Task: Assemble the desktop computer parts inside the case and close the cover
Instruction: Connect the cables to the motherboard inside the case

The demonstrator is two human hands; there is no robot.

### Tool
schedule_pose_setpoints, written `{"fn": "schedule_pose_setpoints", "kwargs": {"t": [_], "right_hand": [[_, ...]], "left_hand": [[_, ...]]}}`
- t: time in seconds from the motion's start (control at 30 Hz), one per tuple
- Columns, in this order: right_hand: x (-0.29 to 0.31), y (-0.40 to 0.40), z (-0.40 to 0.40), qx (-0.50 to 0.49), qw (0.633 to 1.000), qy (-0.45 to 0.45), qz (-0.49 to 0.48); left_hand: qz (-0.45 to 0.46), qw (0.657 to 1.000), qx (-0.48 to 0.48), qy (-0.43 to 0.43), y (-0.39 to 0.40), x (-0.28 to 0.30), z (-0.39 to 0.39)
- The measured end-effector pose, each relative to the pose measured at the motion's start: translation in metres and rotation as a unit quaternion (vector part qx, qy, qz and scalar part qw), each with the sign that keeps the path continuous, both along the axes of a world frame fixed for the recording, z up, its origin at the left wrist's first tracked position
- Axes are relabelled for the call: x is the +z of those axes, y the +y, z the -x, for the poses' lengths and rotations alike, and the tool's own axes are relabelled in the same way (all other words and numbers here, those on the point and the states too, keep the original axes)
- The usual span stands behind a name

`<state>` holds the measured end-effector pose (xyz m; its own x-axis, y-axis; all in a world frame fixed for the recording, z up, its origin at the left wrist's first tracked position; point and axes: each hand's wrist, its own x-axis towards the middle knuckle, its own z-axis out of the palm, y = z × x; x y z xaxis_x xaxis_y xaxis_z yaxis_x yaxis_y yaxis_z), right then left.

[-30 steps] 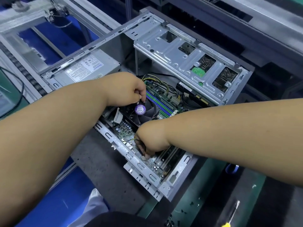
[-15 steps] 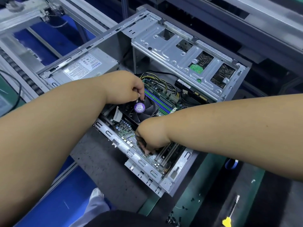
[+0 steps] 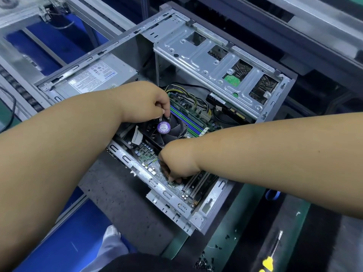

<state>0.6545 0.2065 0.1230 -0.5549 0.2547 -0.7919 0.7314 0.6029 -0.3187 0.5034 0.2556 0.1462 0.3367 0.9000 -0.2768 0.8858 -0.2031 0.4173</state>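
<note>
Grey steel case [image 3: 198,61] is lying open on the surface, uncovered. Since a second ago both hands are barely shifting — left hand [image 3: 146,103] pinching the fan [image 3: 164,132] edge, right hand [image 3: 177,161] curling fingertips onto the motherboard [image 3: 149,158] — cooler seating likely continuing.

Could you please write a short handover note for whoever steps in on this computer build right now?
Left hand: fingers curled at the far edge of the CPU fan; what they pinch is unclear.
Right hand: fingertips down on the motherboard near the expansion slots; the item under them is hidden.
Case lies open, with the power supply, drive cage, fan and board inside.
Left: finish both hands' work, then fit the cover, which is not in view. A yellow-handled screwdriver and loose screws lie at the near right.
</note>
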Motion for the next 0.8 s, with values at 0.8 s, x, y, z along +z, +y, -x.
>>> {"fn": "schedule_pose_setpoints", "kwargs": {"t": [0.8], "right_hand": [[0.041, 0.040, -0.026, -0.315, 0.941, 0.076, 0.099]], "left_hand": [[0.011, 1.000, -0.008, -0.009, 0.000, 0.002, -0.002]]}}
